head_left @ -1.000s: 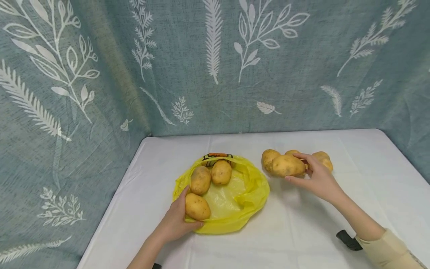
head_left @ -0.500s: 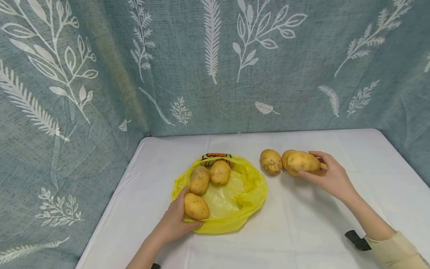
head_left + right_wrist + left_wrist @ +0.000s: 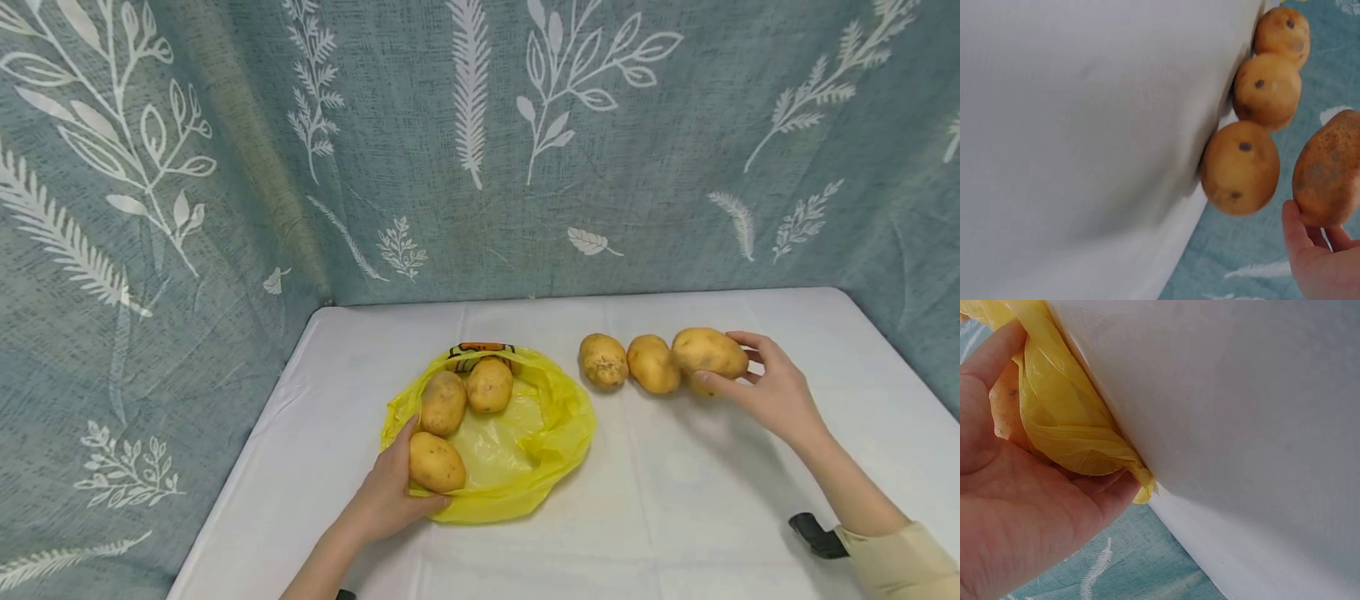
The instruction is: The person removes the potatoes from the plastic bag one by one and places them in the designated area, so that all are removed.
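Note:
In the head view my right hand (image 3: 776, 387) grips a potato (image 3: 708, 352) by its right end, thumb below and fingers behind. The right wrist view shows this potato (image 3: 1329, 172) raised off the table, beside a row of three others. Of that row, the left potato (image 3: 603, 361) and the middle potato (image 3: 654, 364) show fully, while the third is mostly hidden under the held one. My left hand (image 3: 392, 487) holds the side of a yellow plastic bag (image 3: 517, 500), its film (image 3: 1069, 412) between thumb and fingers. Three potatoes lie inside, the nearest potato (image 3: 437, 462) beside that hand.
A white cloth (image 3: 600, 533) covers the table. A teal curtain (image 3: 450, 233) with white leaf prints hangs along the back and left side. The bag's printed patch (image 3: 483, 348) is at its far rim.
My right hand has carried the potato rightward along the row, uncovering the left and middle potatoes and covering the right one. The left hand stays at the bag.

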{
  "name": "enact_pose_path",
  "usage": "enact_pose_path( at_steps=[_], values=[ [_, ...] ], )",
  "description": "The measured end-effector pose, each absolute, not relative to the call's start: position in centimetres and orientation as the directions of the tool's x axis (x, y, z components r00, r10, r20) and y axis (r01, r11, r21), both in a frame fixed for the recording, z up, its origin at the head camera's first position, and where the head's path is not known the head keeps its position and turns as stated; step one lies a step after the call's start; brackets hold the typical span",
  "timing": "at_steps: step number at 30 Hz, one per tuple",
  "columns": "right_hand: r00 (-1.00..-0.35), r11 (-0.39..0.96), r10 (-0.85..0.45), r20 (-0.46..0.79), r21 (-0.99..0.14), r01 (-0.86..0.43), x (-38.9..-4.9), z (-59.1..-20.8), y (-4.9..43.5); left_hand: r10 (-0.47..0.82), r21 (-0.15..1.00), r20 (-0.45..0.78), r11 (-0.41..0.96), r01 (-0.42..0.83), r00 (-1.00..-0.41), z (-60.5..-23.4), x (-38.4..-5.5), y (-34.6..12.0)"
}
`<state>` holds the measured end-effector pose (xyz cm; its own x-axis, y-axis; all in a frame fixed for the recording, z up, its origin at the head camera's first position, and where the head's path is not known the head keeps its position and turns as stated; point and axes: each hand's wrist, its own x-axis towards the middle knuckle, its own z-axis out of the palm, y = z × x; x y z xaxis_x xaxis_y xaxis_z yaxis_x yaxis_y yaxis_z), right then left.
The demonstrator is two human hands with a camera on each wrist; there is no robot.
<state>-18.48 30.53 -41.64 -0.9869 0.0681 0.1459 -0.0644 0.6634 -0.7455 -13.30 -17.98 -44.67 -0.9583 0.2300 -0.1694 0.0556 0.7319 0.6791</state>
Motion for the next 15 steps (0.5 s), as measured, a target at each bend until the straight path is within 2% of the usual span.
enact_pose_path(
  at_steps=[15],
  values=[
    [-0.980, 0.655, 0.189, 0.058, -0.752, 0.081, -18.9, -42.0, 33.1, 0.226, 0.680, -0.173, 0.731, 0.050, -0.959, -44.5, -13.3, -17.9]
  ],
)
